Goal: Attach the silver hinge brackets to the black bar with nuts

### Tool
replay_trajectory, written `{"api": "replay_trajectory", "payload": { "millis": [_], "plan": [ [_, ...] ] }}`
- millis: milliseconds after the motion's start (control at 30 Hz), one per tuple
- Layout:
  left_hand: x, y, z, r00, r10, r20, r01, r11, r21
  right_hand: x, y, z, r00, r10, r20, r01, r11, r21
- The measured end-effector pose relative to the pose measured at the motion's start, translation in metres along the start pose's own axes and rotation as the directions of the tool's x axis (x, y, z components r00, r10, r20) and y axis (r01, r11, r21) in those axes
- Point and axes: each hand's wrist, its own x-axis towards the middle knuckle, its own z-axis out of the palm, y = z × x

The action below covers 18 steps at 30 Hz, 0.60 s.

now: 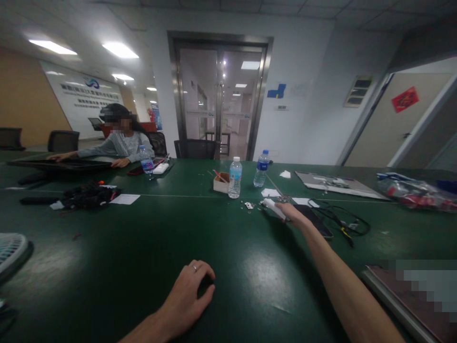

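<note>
My left hand (189,294) rests on the green table (150,243), palm side down. Its fingers curl loosely, with a gap to the thumb and nothing between them; a ring shows on one finger. Further out, my right hand (292,215) is closed around a white oblong object (274,207) whose exact kind I cannot make out. A dark flat device (314,220), like a tablet or phone, lies just right of that hand. Left of the white object are small metal-looking bits (249,206) and a white paper (270,192).
Two water bottles (234,178) (262,169) stand beyond my hands, near a small open box (220,182). Black cables (344,220) lie right. A board (339,185) and plastic-wrapped bundle (414,190) are far right, a notebook (396,305) near right. Another person (124,143) sits far left.
</note>
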Motion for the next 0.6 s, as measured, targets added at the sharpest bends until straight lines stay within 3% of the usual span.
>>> {"api": "replay_trajectory", "payload": {
  "millis": [200, 333, 367, 433, 500, 600],
  "plan": [
    [-0.001, 0.001, 0.0, 1.0, 0.009, -0.012, -0.009, 1.0, -0.004, -0.011, -0.015, -0.009, 1.0, -0.019, 0.002, 0.02, 0.991, -0.134],
    [-0.001, 0.001, 0.001, 0.999, 0.01, -0.037, -0.011, 1.0, -0.021, -0.037, -0.036, -0.011, 0.988, -0.044, 0.15, 0.076, 0.973, -0.219],
    [-0.001, 0.0, 0.001, 0.999, 0.012, -0.043, -0.013, 0.999, -0.029, -0.045, -0.044, -0.008, 0.974, -0.033, 0.226, 0.091, 0.964, -0.251],
    [0.0, -0.002, 0.003, 0.998, 0.014, -0.06, -0.017, 0.999, -0.047, -0.067, -0.062, 0.003, 0.881, 0.032, 0.473, 0.186, 0.895, -0.406],
    [0.0, -0.005, 0.005, 0.997, 0.001, -0.08, -0.006, 0.998, -0.064, -0.093, -0.081, 0.022, 0.826, 0.124, 0.55, 0.238, 0.807, -0.541],
    [0.001, -0.006, 0.006, 0.993, -0.035, -0.111, 0.025, 0.996, -0.083, -0.14, -0.105, 0.056, 0.788, 0.184, 0.588, 0.374, 0.616, -0.693]
  ]
}}
